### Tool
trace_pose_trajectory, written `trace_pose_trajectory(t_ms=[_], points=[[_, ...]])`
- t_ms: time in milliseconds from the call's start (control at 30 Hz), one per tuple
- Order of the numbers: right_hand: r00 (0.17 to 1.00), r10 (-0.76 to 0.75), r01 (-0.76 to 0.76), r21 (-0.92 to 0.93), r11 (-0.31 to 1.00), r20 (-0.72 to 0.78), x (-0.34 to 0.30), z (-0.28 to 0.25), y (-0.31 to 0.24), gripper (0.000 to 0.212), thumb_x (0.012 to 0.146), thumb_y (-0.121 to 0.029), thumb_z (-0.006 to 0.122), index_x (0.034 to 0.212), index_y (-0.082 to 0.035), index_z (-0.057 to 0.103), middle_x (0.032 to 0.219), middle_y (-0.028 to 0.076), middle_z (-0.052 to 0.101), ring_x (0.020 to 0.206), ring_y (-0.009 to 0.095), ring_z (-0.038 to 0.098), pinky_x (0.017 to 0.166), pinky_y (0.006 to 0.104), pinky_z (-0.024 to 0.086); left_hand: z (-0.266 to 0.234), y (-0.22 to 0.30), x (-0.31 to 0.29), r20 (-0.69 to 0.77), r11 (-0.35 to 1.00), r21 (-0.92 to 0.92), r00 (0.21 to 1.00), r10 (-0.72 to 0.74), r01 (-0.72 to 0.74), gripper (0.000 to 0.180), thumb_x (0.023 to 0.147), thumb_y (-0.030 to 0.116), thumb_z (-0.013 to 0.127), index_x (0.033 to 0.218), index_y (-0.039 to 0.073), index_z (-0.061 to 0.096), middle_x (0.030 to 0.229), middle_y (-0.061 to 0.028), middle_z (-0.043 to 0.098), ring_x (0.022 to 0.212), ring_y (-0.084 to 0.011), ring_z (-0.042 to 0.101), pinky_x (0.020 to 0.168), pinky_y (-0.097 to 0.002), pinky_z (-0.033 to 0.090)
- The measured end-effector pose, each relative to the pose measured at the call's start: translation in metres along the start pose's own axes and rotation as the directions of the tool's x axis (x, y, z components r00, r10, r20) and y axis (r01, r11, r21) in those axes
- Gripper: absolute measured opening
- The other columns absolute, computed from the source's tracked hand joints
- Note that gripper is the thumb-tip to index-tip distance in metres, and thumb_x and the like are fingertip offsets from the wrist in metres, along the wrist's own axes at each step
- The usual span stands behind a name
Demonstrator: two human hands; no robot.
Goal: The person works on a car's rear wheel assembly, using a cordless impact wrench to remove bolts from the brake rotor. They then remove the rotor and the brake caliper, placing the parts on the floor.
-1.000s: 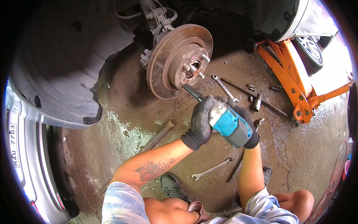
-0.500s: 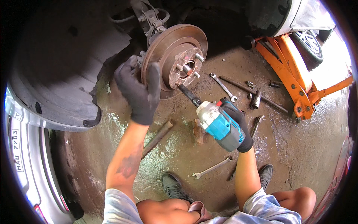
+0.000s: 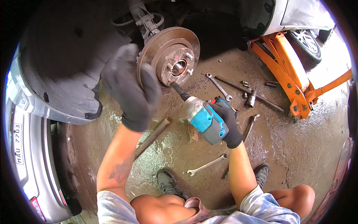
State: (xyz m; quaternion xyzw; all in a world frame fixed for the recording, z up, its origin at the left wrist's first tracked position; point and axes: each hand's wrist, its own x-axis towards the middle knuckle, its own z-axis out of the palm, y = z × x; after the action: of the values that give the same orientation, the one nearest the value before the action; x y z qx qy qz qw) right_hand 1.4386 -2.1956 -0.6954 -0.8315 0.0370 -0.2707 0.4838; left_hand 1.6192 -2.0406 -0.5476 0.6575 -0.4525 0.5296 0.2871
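The right hand (image 3: 228,121) grips a driver (image 3: 206,121), socket (image 3: 179,90) at the hub's (image 3: 178,58) six o'clock, seemingly for wrenching, which needs steady alignment; the left hand (image 3: 130,87) is open, at the disc's (image 3: 188,37) eight o'clock.

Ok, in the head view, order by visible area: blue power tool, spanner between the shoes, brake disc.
1. Brake disc, even partly covered by the left hand
2. Blue power tool, partly hidden by the right hand
3. Spanner, clearly smallest
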Motion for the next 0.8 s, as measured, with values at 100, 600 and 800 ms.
trace_pose_trajectory(t_ms=[100,600,800], points=[[1.000,0.014,-0.013,-0.021,1.000,0.020,-0.002,-0.003,0.008,0.043,0.073,-0.023,0.073,0.112,-0.007,0.067,0.087,0.012,0.063,0.081,0.026,0.057,0.075,0.0355,0.043,0.009,0.003,0.012,0.236,0.945,0.267,0.963,0.126,-0.189,0.044,0.092,0.026,0.051,0.127,-0.001,0.052,0.125,-0.0180,0.056,0.114,-0.0342,0.052,0.097,-0.0541,0.034],[0.956,-0.268,0.293,-0.320,0.901,0.121,-0.014,0.043,-0.001,0.051,0.084,-0.018,0.061,0.134,-0.014,0.052,0.133,0.011,0.056,0.119,0.033,0.055,0.100,0.0422,0.045,0.024,-0.058,-0.031,0.290,0.952,0.286,0.957,0.027,-0.114,0.050,0.099,0.029,0.041,0.137,-0.004,0.042,0.141,-0.0289,0.040,0.133,-0.0441,0.036,0.111,-0.0544,0.024],[0.939,0.329,-0.339,0.409,0.847,0.098,-0.034,0.052,-0.026,0.029,0.091,-0.014,0.066,0.119,-0.008,0.063,0.104,0.004,0.067,0.090,0.015,0.063,0.078,0.0308,0.051,0.023,-0.043,-0.042,0.210,0.988,0.150,0.975,-0.076,0.045,0.045,0.093,0.016,0.051,0.133,-0.004,0.046,0.140,-0.0266,0.042,0.131,-0.0413,0.038,0.109,-0.0527,0.028]])
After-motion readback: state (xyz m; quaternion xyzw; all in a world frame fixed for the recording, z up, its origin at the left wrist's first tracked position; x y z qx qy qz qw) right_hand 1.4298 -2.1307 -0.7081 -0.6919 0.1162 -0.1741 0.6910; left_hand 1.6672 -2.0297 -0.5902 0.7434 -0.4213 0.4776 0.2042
